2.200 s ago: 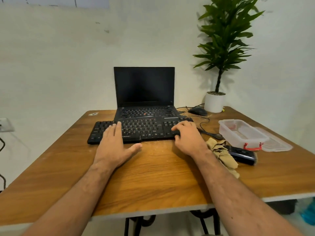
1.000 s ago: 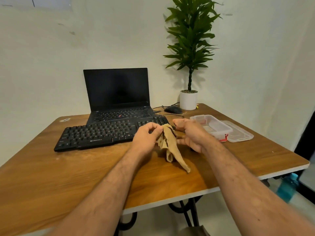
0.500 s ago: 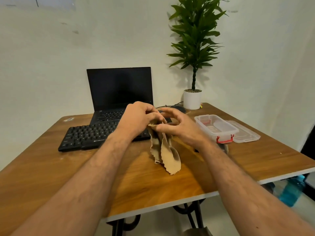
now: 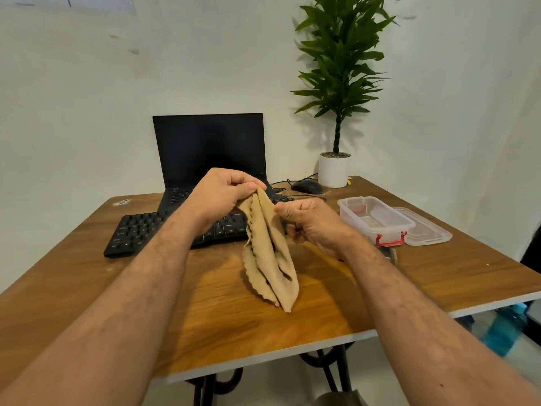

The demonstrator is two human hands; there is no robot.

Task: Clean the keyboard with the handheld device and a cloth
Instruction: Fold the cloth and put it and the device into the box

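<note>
Single head-worn wide-angle view, looking forward and slightly down across a wooden table (image 4: 205,312); forearms enter from both lower corners, hands meet near frame centre, close to the lens; wall (image 4: 87,98) fills the upper half; table legs at bottom edge

both hands hold a tan cloth (image 4: 270,253) up over the wooden table (image 4: 322,303). the left hand (image 4: 224,196) pinches its top edge, the right hand (image 4: 310,224) grips its right side, and the rest hangs in folds, its tip near the tabletop. behind the hands lies a black keyboard (image 4: 137,232), with an open laptop (image 4: 209,148) behind it. to the right sit a clear box (image 4: 376,219) with red clips and its lid (image 4: 424,230). a mouse (image 4: 306,186) and a potted plant (image 4: 336,118) stand at the far edge.
</note>
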